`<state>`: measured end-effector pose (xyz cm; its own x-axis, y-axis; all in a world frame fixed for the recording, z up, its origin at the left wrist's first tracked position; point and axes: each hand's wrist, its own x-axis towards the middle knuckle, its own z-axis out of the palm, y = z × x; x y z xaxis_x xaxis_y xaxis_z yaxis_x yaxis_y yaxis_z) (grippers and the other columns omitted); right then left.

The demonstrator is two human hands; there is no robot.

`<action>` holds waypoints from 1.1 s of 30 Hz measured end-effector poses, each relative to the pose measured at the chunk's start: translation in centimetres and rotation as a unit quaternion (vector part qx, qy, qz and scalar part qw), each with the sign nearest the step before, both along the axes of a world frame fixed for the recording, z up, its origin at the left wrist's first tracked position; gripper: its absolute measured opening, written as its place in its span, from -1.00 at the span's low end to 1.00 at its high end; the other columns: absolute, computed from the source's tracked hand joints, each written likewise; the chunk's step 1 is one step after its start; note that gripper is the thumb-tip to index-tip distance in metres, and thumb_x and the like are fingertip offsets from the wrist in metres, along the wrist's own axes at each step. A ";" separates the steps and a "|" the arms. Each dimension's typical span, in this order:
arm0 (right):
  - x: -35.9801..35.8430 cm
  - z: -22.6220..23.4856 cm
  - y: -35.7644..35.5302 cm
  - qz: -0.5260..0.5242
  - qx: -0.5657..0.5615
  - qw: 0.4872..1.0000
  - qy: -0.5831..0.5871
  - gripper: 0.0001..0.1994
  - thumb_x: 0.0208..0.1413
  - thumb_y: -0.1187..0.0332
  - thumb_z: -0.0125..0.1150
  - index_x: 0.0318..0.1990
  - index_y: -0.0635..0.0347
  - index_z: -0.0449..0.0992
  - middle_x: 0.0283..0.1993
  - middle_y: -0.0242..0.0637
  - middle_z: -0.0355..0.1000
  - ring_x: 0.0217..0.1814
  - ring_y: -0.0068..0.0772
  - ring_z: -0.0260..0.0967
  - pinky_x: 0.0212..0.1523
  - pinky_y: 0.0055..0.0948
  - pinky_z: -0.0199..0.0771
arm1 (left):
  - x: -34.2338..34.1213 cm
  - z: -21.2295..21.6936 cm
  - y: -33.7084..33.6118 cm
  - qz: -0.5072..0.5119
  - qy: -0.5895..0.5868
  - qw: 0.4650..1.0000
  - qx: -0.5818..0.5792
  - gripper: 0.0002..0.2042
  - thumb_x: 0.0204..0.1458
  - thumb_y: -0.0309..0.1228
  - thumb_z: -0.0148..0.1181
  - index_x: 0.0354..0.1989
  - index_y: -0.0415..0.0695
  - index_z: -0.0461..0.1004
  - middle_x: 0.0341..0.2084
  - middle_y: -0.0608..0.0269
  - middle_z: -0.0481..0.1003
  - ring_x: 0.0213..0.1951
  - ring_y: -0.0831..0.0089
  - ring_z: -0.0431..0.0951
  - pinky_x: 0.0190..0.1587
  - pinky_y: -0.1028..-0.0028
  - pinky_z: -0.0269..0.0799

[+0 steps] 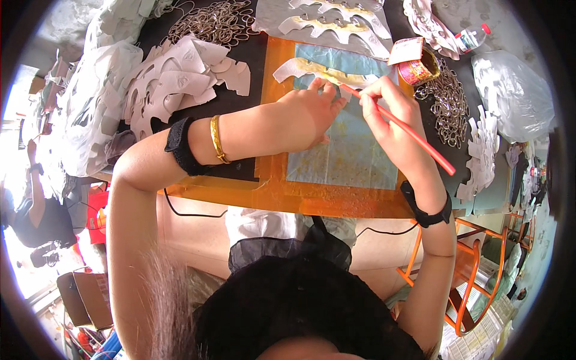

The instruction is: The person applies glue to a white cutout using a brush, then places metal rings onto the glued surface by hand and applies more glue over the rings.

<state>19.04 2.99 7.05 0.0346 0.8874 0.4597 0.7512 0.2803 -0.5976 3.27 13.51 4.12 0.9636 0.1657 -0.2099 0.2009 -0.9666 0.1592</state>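
A curved off-white cut-out piece (357, 78), smeared with yellowish paste, lies on a pale blue sheet (342, 162). My left hand (306, 117) reaches across from the left, its fingers spread and bent, with fingertips touching the piece's near edge. In my right hand (393, 111) is a slim red-handled brush (429, 149), pinched between thumb and fingers. Its tip points left, at the near edge of the piece beside my left fingertips. Whether the tip touches the piece is hard to make out.
Beyond lie more pasted cut-outs (336, 27) with metal rings on them. A paste pot (420, 67) stands at the right, near piled metal rings (445, 102) and a bottle (473, 39). Stacked cut-outs (174, 81) and another ring heap (216, 24) are at the left.
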 end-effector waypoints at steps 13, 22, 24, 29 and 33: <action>0.9 0.0 0.2 -0.041 -0.050 0.991 0.118 -0.91 0.13 0.55 0.11 -0.39 0.31 0.35 -0.52 -0.31 0.40 -0.48 -0.60 0.38 -0.43 -0.51 0.37 | 0.0 0.7 0.0 -0.005 0.021 1.000 0.012 -0.28 0.08 -0.17 0.17 0.34 -0.20 0.01 0.23 -0.26 0.09 0.29 -0.13 0.11 0.09 0.15 0.43; 1.5 -0.2 0.0 -0.047 -0.040 0.992 0.106 -0.90 0.14 0.53 0.11 -0.39 0.30 0.36 -0.50 -0.34 0.39 -0.46 -0.66 0.37 -0.44 -0.57 0.35 | -0.1 0.7 0.1 -0.007 0.014 1.000 0.008 -0.28 0.08 -0.16 0.17 0.34 -0.19 0.01 0.25 -0.28 0.06 0.29 -0.15 0.11 0.10 0.14 0.41; 1.0 -0.1 0.1 -0.046 -0.039 0.992 0.108 -0.91 0.14 0.54 0.10 -0.40 0.30 0.35 -0.51 -0.34 0.39 -0.48 -0.66 0.35 -0.46 -0.57 0.34 | -0.1 0.6 0.0 -0.006 0.016 1.000 0.009 -0.29 0.08 -0.16 0.17 0.34 -0.19 0.01 0.25 -0.28 0.07 0.29 -0.15 0.11 0.10 0.14 0.41; 0.9 -0.1 0.2 -0.023 -0.036 0.994 0.101 -0.91 0.14 0.56 0.09 -0.40 0.30 0.35 -0.53 -0.35 0.38 -0.51 -0.65 0.34 -0.48 -0.57 0.32 | -0.2 0.3 0.1 -0.007 0.009 1.000 0.012 -0.29 0.08 -0.17 0.17 0.34 -0.19 0.01 0.24 -0.27 0.08 0.29 -0.15 0.12 0.09 0.14 0.42; 0.8 0.3 0.0 -0.058 -0.088 0.987 0.119 -0.91 0.13 0.56 0.12 -0.39 0.30 0.34 -0.53 -0.31 0.38 -0.49 -0.61 0.38 -0.43 -0.57 0.38 | -0.2 0.4 0.0 -0.006 0.008 1.000 0.016 -0.28 0.08 -0.17 0.17 0.34 -0.18 0.01 0.24 -0.26 0.08 0.29 -0.14 0.12 0.08 0.14 0.43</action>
<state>19.88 2.97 7.39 0.2288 0.9364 0.2661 0.6051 0.0773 -0.7924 3.05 13.53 4.48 0.9624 0.1603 -0.2192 0.1906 -0.9737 0.1250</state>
